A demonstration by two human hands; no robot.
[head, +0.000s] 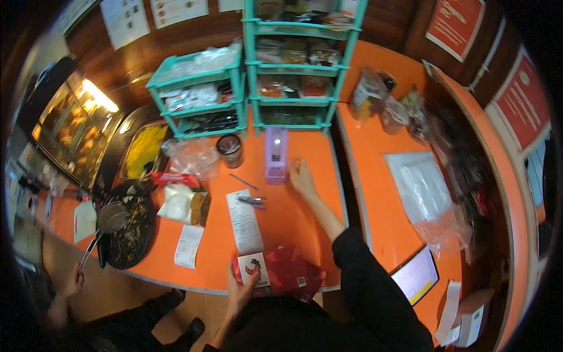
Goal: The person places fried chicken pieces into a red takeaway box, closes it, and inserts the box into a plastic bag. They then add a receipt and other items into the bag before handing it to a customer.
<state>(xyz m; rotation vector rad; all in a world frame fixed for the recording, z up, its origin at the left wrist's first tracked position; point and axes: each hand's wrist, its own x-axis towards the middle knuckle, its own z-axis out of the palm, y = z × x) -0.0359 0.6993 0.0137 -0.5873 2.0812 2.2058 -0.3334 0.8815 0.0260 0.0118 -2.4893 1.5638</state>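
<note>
My left hand (242,284) holds a red printed food package (286,273) by its left end, at the front edge of the orange counter (299,224). Farther forward, my right hand (302,178) reaches just right of a purple tape dispenser (276,174); its fingers are bent and seem to hold nothing, though they are slightly blurred. Left of centre lie a long paper receipt (245,224), a stapler (253,201) on its upper part and a thin dark stick (243,181). A shorter receipt (188,246) lies below an open paper food packet (180,204).
At the left a co-worker's hand (72,281) holds a strainer (113,218) over a black pan (132,242). Teal shelves (294,68) stand at the back, near a dark cup (229,152). A tablet (415,275) and plastic bags (418,185) lie at the right, past a gap between counters.
</note>
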